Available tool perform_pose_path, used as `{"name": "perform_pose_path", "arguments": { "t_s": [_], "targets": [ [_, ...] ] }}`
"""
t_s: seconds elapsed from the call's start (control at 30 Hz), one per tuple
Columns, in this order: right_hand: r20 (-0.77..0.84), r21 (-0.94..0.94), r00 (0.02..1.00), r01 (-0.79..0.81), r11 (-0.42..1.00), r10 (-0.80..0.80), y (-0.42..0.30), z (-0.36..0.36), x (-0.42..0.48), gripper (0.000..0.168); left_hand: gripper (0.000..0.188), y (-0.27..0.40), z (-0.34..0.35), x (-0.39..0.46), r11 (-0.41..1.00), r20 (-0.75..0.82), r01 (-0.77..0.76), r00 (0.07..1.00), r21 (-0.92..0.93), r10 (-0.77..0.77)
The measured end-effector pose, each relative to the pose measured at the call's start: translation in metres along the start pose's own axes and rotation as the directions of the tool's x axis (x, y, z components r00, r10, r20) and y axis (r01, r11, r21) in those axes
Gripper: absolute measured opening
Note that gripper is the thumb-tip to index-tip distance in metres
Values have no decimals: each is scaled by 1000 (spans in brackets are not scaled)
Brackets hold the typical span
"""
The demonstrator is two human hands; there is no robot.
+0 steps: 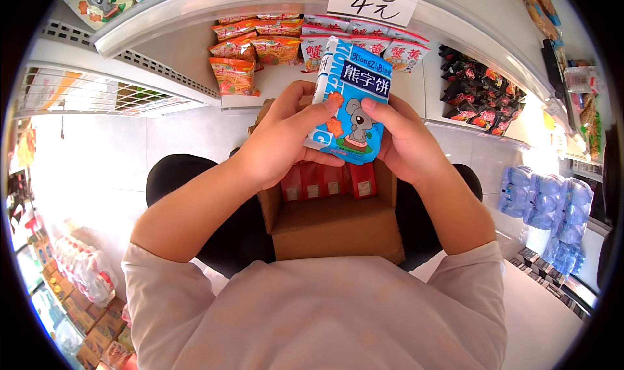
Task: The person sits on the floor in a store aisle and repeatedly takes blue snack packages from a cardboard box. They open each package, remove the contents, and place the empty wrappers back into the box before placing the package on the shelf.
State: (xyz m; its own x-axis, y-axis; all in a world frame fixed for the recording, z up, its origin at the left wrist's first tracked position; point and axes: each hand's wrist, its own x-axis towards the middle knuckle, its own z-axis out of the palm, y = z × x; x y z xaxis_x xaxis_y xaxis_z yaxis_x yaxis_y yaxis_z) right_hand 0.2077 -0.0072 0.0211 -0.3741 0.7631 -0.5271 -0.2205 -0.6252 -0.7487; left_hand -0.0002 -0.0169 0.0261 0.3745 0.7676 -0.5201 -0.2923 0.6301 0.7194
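Observation:
Both of my hands hold one blue and white biscuit packet (355,126) with a cartoon koala on its front. My left hand (278,138) grips its left side, thumb on the front face. From the right, my right hand (404,136) holds it with the thumb pressed beside the koala; the fingers behind it are hidden. Below the packet, between my knees, stands an open cardboard box (336,223). Several red packs (319,182) with small pale labels sit inside it, partly covered by my hands.
Ahead, a white shelf (273,84) bears orange snack bags (234,75), white and red bags (404,53) and black packets (482,94). A handwritten price sign (371,2) hangs on the shelf edge above. Shrink-wrapped water bottles (546,199) stand at right, wrapped bottles (85,267) at left.

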Motion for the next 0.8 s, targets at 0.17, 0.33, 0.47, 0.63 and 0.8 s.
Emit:
{"name": "perform_pose_path", "arguments": {
  "t_s": [0.17, 0.33, 0.47, 0.63, 0.8],
  "targets": [
    [47, 83, 999, -27, 996, 23, -11, -11, 0, 52, 52, 7, -5, 0, 953, 54, -130, 991, 275, 120],
    [141, 24, 985, -107, 994, 103, -18, -15, 2, 54, 33, 10, -19, 3, 619, 46, -460, 824, 637, 565],
    [276, -41, 953, -118, 992, 125, -14, -10, -10, 59, 18, 23, -29, -5, 404, 70, -709, 537, 578, 841],
    [365, -123, 925, -65, 990, 106, -26, -2, -35, 71, 22, 29, -36, -5, 110, 139, -824, 222, 556, 965],
    [349, -63, 933, 119, 991, -89, -66, 4, -59, 67, 34, 31, -41, 2, -261, 275, -732, -104, 630, 956]
  ]
}}
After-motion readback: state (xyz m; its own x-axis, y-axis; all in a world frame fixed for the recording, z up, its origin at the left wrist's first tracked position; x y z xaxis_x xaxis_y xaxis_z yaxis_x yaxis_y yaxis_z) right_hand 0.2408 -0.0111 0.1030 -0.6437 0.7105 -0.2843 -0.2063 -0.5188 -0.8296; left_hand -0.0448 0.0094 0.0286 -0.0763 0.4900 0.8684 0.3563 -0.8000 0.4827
